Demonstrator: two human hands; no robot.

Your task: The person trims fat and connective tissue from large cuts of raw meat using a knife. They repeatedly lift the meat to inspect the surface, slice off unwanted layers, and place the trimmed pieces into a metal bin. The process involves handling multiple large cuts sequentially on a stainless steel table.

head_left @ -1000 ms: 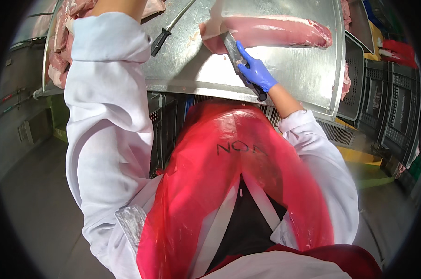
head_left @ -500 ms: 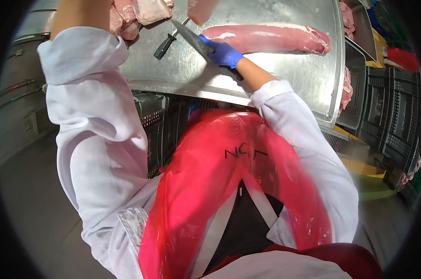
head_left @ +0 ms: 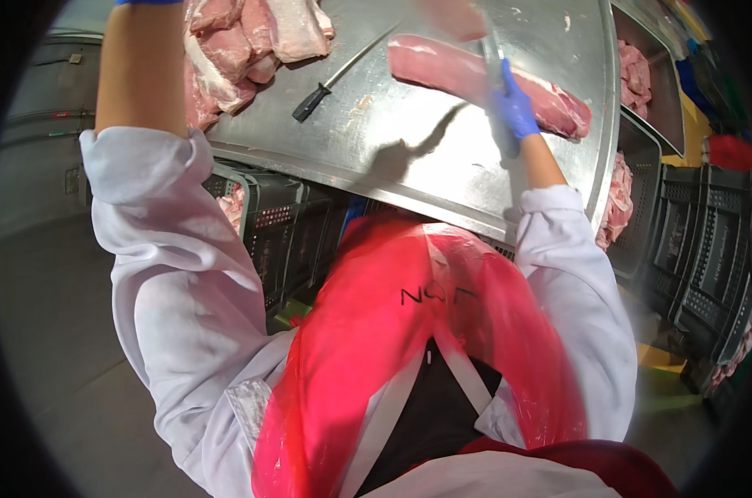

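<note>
My right hand, in a blue glove, is closed around a knife whose blurred blade points away from me over a long pork loin. The loin lies across the metal table. Beyond it, a smeared piece of pink meat shows at the top edge. Only the blue glove cuff of my left hand shows at the upper left; its fingers are outside the picture. Left of the loin rests a sharpening steel with a black handle.
A heap of meat cuts sits at the table's far left, beside my left forearm. Grey crates with meat stand along the right edge, near a metal tub. Another dark crate is below the table's front edge.
My right hand and the knife have moved right, from the loin's left end to its right half. The blurred meat piece has shifted right, off the steel. The view has turned slightly.
</note>
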